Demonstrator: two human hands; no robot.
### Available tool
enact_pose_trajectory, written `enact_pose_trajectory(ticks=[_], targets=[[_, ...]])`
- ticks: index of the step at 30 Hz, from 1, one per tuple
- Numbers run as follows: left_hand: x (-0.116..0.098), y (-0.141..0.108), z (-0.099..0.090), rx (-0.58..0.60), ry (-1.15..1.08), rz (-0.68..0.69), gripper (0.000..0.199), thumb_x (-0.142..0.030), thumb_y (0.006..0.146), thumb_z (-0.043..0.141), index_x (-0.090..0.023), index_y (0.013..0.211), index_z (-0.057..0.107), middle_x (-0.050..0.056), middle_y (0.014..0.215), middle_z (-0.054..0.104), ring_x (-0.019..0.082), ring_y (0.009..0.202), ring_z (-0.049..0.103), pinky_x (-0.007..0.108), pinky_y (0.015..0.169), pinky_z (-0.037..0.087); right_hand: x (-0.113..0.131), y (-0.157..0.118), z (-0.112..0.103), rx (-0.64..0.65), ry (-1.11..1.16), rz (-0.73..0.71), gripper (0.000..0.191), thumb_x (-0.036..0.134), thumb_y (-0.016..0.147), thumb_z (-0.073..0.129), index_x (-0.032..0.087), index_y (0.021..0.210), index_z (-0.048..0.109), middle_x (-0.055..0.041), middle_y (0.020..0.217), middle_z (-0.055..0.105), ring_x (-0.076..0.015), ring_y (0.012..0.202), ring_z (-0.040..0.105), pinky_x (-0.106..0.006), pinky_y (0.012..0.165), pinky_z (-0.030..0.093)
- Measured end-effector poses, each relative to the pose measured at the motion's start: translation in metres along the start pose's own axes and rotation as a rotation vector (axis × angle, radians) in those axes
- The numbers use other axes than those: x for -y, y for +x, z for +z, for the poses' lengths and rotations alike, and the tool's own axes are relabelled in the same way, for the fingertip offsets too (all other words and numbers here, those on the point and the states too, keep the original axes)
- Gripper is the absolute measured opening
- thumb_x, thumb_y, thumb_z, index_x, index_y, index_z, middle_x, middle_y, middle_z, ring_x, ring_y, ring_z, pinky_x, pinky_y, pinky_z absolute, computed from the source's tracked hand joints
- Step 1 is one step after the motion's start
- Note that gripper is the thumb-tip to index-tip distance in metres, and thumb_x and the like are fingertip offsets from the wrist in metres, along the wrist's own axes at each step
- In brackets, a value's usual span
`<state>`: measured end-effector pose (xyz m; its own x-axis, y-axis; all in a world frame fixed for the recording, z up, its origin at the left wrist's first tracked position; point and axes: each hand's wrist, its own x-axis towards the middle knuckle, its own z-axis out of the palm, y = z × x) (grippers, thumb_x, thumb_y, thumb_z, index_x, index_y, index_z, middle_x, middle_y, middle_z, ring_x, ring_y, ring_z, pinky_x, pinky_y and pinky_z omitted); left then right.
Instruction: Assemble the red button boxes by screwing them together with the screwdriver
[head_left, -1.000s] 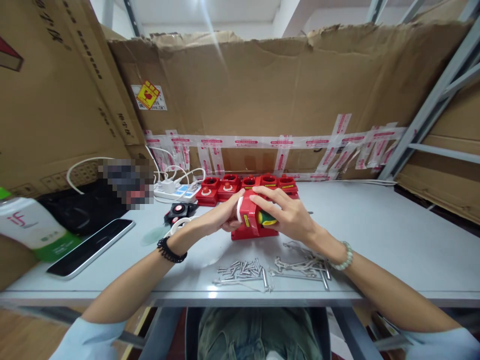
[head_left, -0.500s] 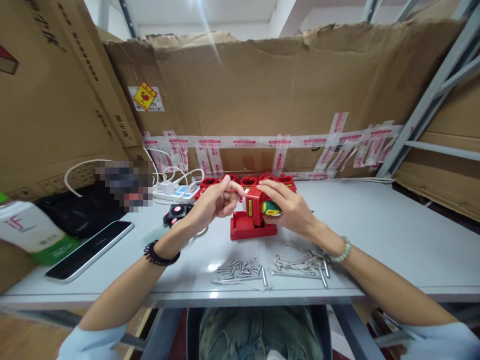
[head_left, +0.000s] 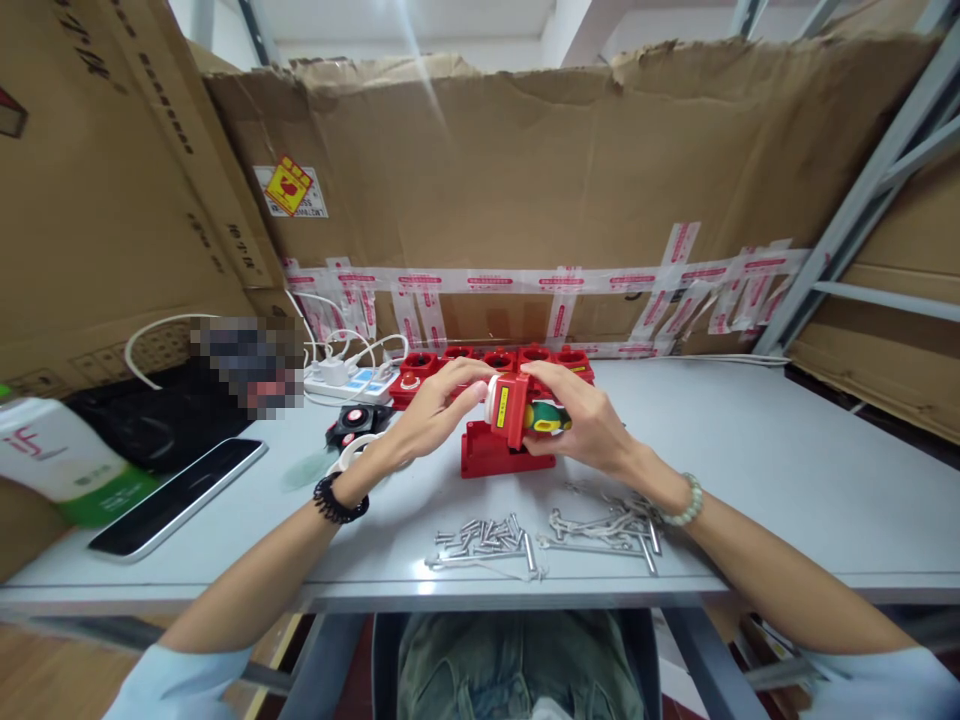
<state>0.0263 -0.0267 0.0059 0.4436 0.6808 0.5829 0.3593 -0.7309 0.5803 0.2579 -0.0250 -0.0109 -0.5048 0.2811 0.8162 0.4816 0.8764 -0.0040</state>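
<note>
My right hand grips a red box-shaped cover with a yellow label, tilted above the table. Tucked in the same hand is a screwdriver with a green and yellow handle. On the cover's left face sits a white ring. The thumb and fingers of my left hand close around that ring from the left; its fingertips are partly hidden. Right below stands a red open box base on the table.
Screws and metal rods with string lie near the front edge. Behind my hands stand several red housings. To the left are a black part with buttons, a power strip, a phone and a bottle.
My left hand has gone from a pointing index finger with curled fingers to thumb and fingers at the white ring. The red cover has tilted slightly in my right hand.
</note>
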Motion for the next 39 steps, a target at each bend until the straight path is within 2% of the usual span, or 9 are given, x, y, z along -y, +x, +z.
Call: enact_pose_trajectory(ticks=[7,14,20,22,25,28,31,34,39], targets=[[0.001,0.0,0.003,0.141,-0.119,-0.181,0.04,-0.051,0.091,0.044,-0.016,0.101,0.062,0.009,0.104,0.062,0.018,0.085,0.054,0.026,0.063,0.042,0.0,0.002,-0.001,-0.038,0.033,0.043,0.068,0.021,0.07,0.07,0.021,0.132,0.043,-0.0117,0.128,0.06,-0.0262,0.117,0.06,-0.042,0.096,0.054],[-0.003,0.0,0.009,0.113,-0.208,-0.429,0.047,-0.059,0.086,0.041,-0.017,0.07,0.054,0.003,0.076,0.058,0.015,0.066,0.045,0.024,0.052,0.031,-0.001,0.0,0.0,-0.005,-0.058,-0.035,0.068,0.019,0.074,0.068,0.02,0.136,0.04,-0.0134,0.129,0.059,-0.026,0.119,0.058,-0.04,0.097,0.054],[-0.004,0.0,0.014,0.226,-0.363,-0.638,0.057,-0.064,0.087,0.026,-0.018,0.059,0.045,0.002,0.059,0.052,0.013,0.057,0.041,0.023,0.047,0.024,0.0,-0.002,0.002,0.054,-0.132,-0.097,0.062,0.017,0.079,0.064,0.021,0.136,0.041,-0.0134,0.134,0.056,-0.0251,0.118,0.059,-0.038,0.091,0.058],[-0.002,-0.001,0.014,0.208,-0.301,-0.628,0.06,-0.064,0.088,0.023,-0.018,0.058,0.046,0.002,0.055,0.051,0.013,0.055,0.043,0.023,0.047,0.027,0.0,-0.002,0.002,0.061,-0.129,-0.106,0.061,0.017,0.079,0.064,0.021,0.136,0.041,-0.0134,0.134,0.055,-0.0255,0.118,0.059,-0.038,0.091,0.058],[0.002,-0.002,0.014,0.05,-0.174,-0.503,0.06,-0.062,0.091,0.024,-0.016,0.063,0.051,0.005,0.063,0.057,0.016,0.064,0.052,0.023,0.047,0.034,-0.001,-0.002,0.003,0.047,-0.107,-0.072,0.063,0.017,0.078,0.064,0.021,0.136,0.041,-0.0131,0.133,0.055,-0.0262,0.119,0.059,-0.04,0.094,0.056],[0.003,-0.003,0.012,-0.072,-0.24,-0.297,0.042,-0.054,0.09,0.041,-0.016,0.098,0.057,0.01,0.103,0.063,0.02,0.088,0.059,0.023,0.051,0.044,-0.001,-0.001,0.002,0.015,-0.073,-0.007,0.067,0.017,0.075,0.066,0.022,0.137,0.04,-0.0127,0.133,0.056,-0.0268,0.12,0.057,-0.041,0.097,0.054],[0.001,-0.004,0.01,-0.019,-0.346,-0.111,0.044,-0.039,0.084,0.06,-0.021,0.123,0.048,0.011,0.132,0.052,0.023,0.114,0.054,0.029,0.077,0.053,-0.003,0.0,0.001,0.005,-0.031,0.059,0.07,0.02,0.072,0.068,0.023,0.136,0.04,-0.0121,0.132,0.056,-0.0275,0.122,0.056,-0.044,0.099,0.053],[0.0,-0.004,0.009,0.042,-0.37,-0.043,0.045,-0.032,0.082,0.065,-0.02,0.123,0.05,0.012,0.133,0.053,0.024,0.121,0.052,0.036,0.095,0.048,-0.004,-0.001,0.001,0.026,0.006,0.097,0.069,0.021,0.071,0.068,0.023,0.135,0.041,-0.0115,0.132,0.056,-0.0279,0.123,0.055,-0.045,0.1,0.052],[0.006,-0.001,0.011,0.005,-0.336,-0.142,0.038,-0.033,0.08,0.065,-0.017,0.113,0.056,0.01,0.115,0.062,0.021,0.102,0.059,0.033,0.086,0.049,-0.004,-0.002,0.001,0.052,0.032,0.062,0.067,0.02,0.073,0.066,0.021,0.135,0.041,-0.0123,0.132,0.057,-0.0278,0.123,0.056,-0.045,0.101,0.051]])
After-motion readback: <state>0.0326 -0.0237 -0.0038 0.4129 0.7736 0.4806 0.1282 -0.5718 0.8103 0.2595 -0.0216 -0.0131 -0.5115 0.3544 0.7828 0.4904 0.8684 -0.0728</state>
